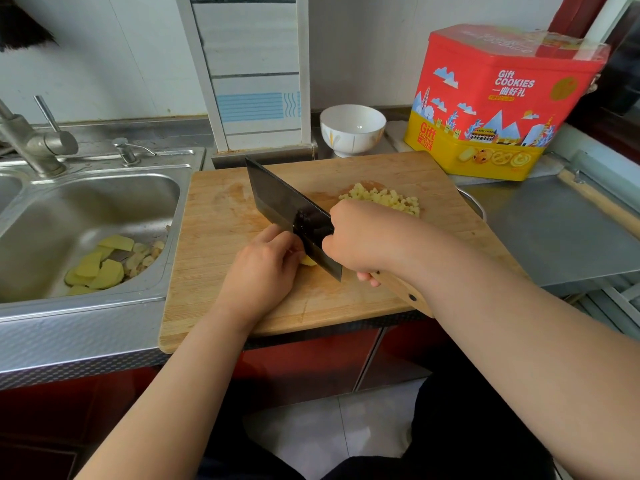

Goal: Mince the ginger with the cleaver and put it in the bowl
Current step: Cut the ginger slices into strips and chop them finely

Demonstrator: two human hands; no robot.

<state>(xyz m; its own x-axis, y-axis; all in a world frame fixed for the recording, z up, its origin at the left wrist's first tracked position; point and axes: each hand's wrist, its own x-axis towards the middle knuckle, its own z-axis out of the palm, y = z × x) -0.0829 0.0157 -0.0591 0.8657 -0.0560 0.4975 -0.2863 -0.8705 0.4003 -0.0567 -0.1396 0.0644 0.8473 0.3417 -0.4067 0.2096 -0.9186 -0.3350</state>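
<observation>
Bamboo cutting board [221, 216] sitting on the table, near edge hanging a bit over the front. Right hand [360, 237] wrapped tight around the wooden handle of the cleaver [284, 206], grip closed on it right up by the blade. Dark blade pointing off toward 11 o'clock, edge down by the board. Left hand [266, 261] just at 9 o'clock of the blade, fingers curled over a small yellow piece of ginger [309, 261], pinning it against the board, so that grip is closed on the ginger; only a sliver of it peeking out between knuckles and steel. Heap of chopped ginger [381, 199] already lying on the board at about 1 o'clock from the right hand, partly hidden behind the wrist. White bowl [352, 128] off the board at 12 o'clock, standing upright on the table, looks empty inside as far as can be seen. Red and yellow cookie tin [498, 102] at 2 o'clock, just beside the bowl and right by the board's far right corner. Steel sink [104, 195] at 9 o'clock, touching the board's left edge, with yellowish slices and peelings [107, 265] piled in the basin. Faucet [31, 140] and a soap pump [128, 152] up at 10 o'clock behind the sink.
</observation>
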